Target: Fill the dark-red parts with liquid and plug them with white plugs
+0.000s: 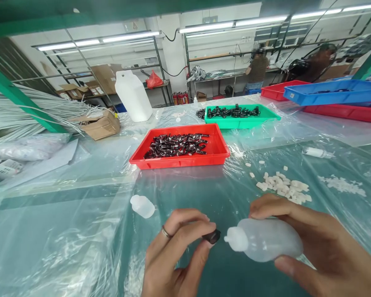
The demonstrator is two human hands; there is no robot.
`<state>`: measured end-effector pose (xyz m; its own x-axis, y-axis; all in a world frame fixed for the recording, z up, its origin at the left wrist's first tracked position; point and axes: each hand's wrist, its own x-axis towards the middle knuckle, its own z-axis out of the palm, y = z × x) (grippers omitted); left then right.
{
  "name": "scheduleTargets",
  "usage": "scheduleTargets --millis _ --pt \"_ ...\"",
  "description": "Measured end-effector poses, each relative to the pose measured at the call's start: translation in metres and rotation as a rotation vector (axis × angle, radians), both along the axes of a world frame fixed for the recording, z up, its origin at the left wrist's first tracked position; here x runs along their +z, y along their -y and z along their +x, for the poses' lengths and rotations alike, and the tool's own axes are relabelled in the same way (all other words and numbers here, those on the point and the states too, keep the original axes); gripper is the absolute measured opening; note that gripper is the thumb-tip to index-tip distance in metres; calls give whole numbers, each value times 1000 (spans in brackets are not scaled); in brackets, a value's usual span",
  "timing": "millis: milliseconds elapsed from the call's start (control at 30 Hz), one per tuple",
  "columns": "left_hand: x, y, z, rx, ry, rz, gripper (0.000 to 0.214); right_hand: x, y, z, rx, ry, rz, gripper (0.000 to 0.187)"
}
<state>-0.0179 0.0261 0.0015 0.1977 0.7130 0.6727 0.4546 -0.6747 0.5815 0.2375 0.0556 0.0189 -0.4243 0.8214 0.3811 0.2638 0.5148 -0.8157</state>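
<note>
Between the thumb and fingertips of my left hand (179,251) is a small black plastic part (212,236). My right hand (309,243) grips a translucent white squeeze bottle (266,240), tilted on its side with its nozzle pointing left. The nozzle tip is close to the black part, with a small gap between them. Just beyond my right hand lies a pile of small white pieces (284,186). A small white bottle (142,206) rests on the plastic-covered table to the left of my left hand.
Ahead is a red tray (179,163) of dark parts, with a green tray (243,122) of black parts behind it. A large white jug (132,97) and a torn cardboard box (100,126) stand back left. Blue (334,95) and red trays are stacked at the right. People are in the background.
</note>
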Motion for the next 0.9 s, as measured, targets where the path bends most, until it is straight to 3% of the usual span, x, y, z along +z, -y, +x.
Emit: scheduleTargets --millis 167,500,633,900 --pt "-1 1 1 8 1 -5 33 -10 8 6 15 37 -2 39" --pt "-2 -1 2 13 -34 -5 36 -13 5 -14 -189 -131 -83 46" --pt "-2 -1 3 24 -41 -19 35 -11 1 -19 -173 -176 -101 47" --pt "-3 1 8 59 -42 -56 35 -22 11 8 -85 -68 -13 57"
